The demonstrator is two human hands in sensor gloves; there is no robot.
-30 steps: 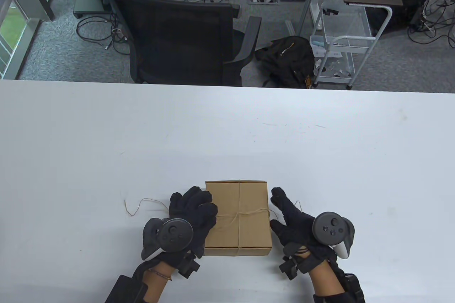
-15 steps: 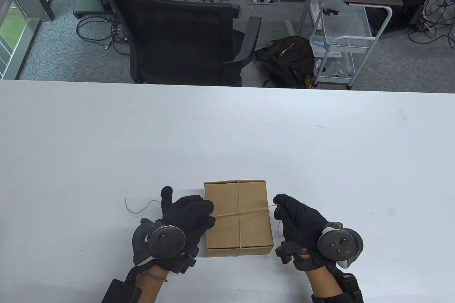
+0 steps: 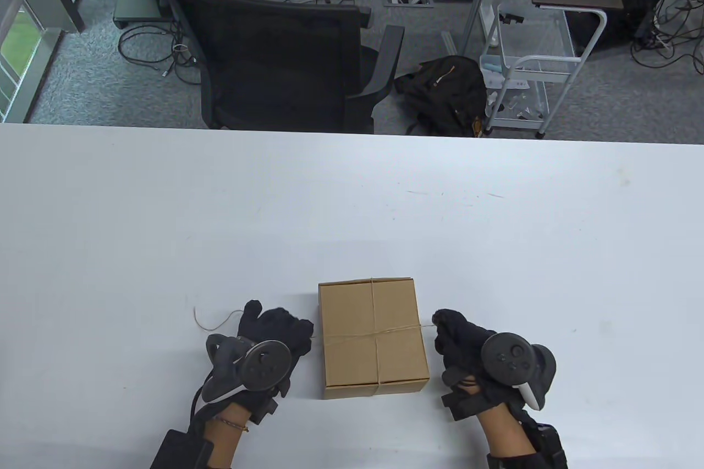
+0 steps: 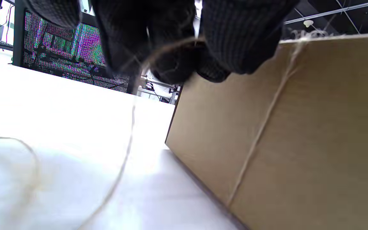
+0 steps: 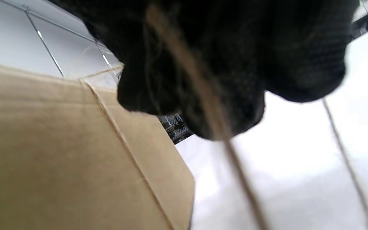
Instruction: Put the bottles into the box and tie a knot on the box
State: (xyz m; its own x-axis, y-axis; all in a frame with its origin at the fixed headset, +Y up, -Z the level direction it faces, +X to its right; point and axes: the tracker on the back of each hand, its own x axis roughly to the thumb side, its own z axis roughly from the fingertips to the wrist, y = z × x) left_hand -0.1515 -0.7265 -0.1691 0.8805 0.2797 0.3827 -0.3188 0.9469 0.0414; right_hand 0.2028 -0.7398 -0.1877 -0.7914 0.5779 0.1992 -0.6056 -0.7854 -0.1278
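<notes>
Near the front edge of the white table (image 3: 165,216), at its middle, a closed cardboard box (image 3: 374,337) is lying flat, with twine (image 3: 379,332) crossing over its lid both ways and meeting at a knot near the centre. The left hand (image 3: 275,329) is sitting just beside the box's left wall, its fingers (image 4: 238,38) curling round one end of the twine; a loose tail is trailing away over the table to the left. The right hand (image 3: 459,340) is sitting just beside the right wall, its fingers (image 5: 203,64) pinching the other end, and the strand is running taut from the box's edge into the glove. Beyond the box, the table surface is lying bare as far as the far edge and out to both sides. Past that edge, a black office chair (image 3: 275,51), a dark backpack (image 3: 440,89) and a white wire cart (image 3: 522,67) are standing on grey carpet. No print or label is showing on the box's visible faces.
</notes>
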